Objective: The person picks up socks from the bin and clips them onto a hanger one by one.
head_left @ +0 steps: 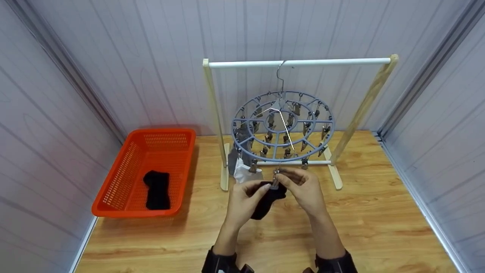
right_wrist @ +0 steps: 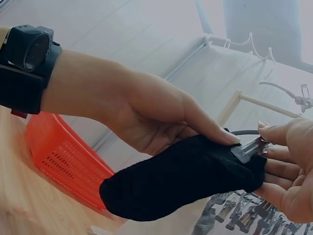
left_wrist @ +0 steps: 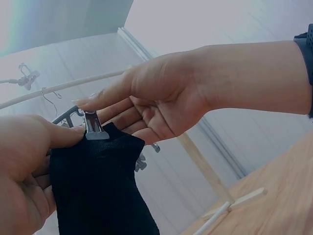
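A black sock (head_left: 263,206) hangs below the front edge of the round grey-blue clip hanger (head_left: 278,159). My left hand (head_left: 242,199) pinches the sock near its cuff between thumb and fingers. With thumb and fingers, my right hand (head_left: 307,191) pinches the top of a metal clip (left_wrist: 95,127) whose lower end lies over the cuff. The right wrist view shows the sock (right_wrist: 166,181) stretching from the clip toward its toe. Whether the clip's jaws press on the fabric, I cannot tell. White cloth (head_left: 244,172) and grey cloth (head_left: 235,163) hang at the hanger's left side.
An orange basket (head_left: 182,189) stands at the left with another black sock (head_left: 158,191) inside. The hanger hooks onto the white bar (head_left: 333,61) of a wooden-legged rack (head_left: 363,108). Several metal clips dangle from the hanger. Wood-grain tabletop (head_left: 390,223) extends to the right.
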Demonstrator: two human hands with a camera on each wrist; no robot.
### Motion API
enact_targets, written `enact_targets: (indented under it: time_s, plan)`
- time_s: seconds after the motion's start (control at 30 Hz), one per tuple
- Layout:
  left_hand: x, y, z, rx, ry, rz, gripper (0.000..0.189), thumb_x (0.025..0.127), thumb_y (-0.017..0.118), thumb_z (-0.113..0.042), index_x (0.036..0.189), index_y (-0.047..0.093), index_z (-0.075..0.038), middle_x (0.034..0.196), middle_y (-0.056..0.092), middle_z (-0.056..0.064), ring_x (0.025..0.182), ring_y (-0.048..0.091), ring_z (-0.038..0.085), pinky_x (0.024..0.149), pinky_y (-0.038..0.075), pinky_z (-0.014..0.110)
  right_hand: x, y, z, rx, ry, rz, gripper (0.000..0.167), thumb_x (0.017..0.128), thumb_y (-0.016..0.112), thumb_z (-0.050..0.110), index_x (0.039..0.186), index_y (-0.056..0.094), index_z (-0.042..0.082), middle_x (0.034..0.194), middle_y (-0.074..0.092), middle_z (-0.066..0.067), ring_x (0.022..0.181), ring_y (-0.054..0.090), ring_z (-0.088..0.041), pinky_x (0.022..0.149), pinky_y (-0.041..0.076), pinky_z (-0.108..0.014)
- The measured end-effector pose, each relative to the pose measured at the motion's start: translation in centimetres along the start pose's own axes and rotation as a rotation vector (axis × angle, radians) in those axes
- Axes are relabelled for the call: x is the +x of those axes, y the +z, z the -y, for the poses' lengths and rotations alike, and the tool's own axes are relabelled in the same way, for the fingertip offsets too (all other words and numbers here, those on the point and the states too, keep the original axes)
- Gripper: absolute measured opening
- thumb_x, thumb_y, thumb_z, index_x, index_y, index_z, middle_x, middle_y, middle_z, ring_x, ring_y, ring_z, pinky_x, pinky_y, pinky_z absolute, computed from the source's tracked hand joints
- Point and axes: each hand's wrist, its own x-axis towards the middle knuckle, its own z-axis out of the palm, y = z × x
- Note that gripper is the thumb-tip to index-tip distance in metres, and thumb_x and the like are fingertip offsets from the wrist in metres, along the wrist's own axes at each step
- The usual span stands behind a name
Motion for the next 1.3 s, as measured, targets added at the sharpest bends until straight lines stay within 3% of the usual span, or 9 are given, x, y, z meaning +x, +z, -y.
enact_targets:
  time_s: [0.13,0.33,0.63,0.8,1.07,1.3]
  plan:
    - [0.0,-0.2,-0.1,-0.011,-0.019,-0.001,0.014,0.100,0.076,-0.015,0.106,0.082,-0.004,0.095,0.080,0.007,0.083,0.074,0.019,0.074,0.058,0.027,0.0,-0.8,0.2,0.013,-0.017,-0.030,0.025,0.097,0.078,0.008,0.121,0.077,0.002,0.117,0.077,-0.016,0.107,0.075,-0.028,0.094,0.059,-0.037]
    - [0.0,-0.5,0.0,0.002,-0.023,-0.013,0.015,0.099,0.077,-0.016,0.107,0.082,-0.005,0.096,0.080,0.006,0.085,0.075,0.020,0.075,0.058,0.027,-0.1,-2.5,0.8,0.080,-0.071,-0.092,0.024,0.097,0.074,-0.003,0.121,0.073,-0.009,0.114,0.074,-0.030,0.103,0.076,-0.033,0.093,0.059,-0.039]
    - [0.0,-0.8,0.1,0.006,-0.001,-0.039,0.014,0.099,0.077,-0.017,0.101,0.082,-0.005,0.092,0.080,0.006,0.079,0.073,0.019,0.071,0.057,0.026,-0.2,-5.1,1.6,0.143,-0.154,-0.197,0.022,0.098,0.070,-0.007,0.118,0.070,-0.016,0.109,0.075,-0.028,0.096,0.077,-0.035,0.091,0.060,-0.040]
    - [0.0,-0.9,0.1,-0.003,-0.005,-0.045,0.013,0.099,0.077,-0.015,0.102,0.082,-0.003,0.093,0.079,0.008,0.080,0.072,0.017,0.073,0.057,0.026,-0.2,-5.9,1.7,0.145,-0.150,-0.261,0.023,0.098,0.072,-0.004,0.117,0.070,-0.017,0.105,0.078,-0.022,0.094,0.077,-0.030,0.089,0.061,-0.036]
    - [0.1,-1.0,0.1,0.021,-0.001,-0.054,0.013,0.099,0.078,-0.017,0.103,0.082,-0.005,0.092,0.079,0.005,0.079,0.072,0.018,0.072,0.057,0.027,0.3,-6.4,0.9,0.110,-0.134,-0.285,0.026,0.095,0.075,-0.007,0.119,0.071,-0.015,0.109,0.078,-0.019,0.097,0.077,-0.024,0.091,0.060,-0.033]
    - [0.1,-1.0,0.2,0.045,0.011,-0.058,0.014,0.099,0.078,-0.018,0.103,0.082,-0.006,0.091,0.079,0.004,0.079,0.072,0.017,0.072,0.057,0.026,0.6,-6.2,0.3,0.014,-0.087,-0.250,0.032,0.093,0.078,-0.004,0.125,0.073,-0.006,0.119,0.075,-0.021,0.107,0.074,-0.024,0.094,0.058,-0.031]
